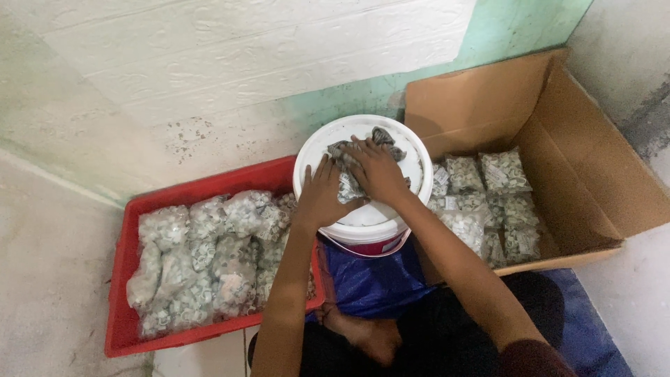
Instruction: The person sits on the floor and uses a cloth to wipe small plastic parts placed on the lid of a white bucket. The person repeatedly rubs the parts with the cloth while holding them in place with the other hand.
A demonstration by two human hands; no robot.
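- Left hand (322, 195): palm down, fingers together and pointing away from the body, thumb spread towards the right hand; it lies flat, not clenched.
- Right hand (377, 167): palm down, just beyond and beside the left hand, fingers spread and slightly curled, tips pointing up and to the left in the view; whether anything is pinched beneath it cannot be told.
- Left forearm (286, 293): bare, running almost straight up from the lower edge of the view to the wrist.
- Right forearm (460, 265): bare, entering from the lower right and slanting up-left to the wrist.
- The two hands lie close together, thumbs nearly touching.
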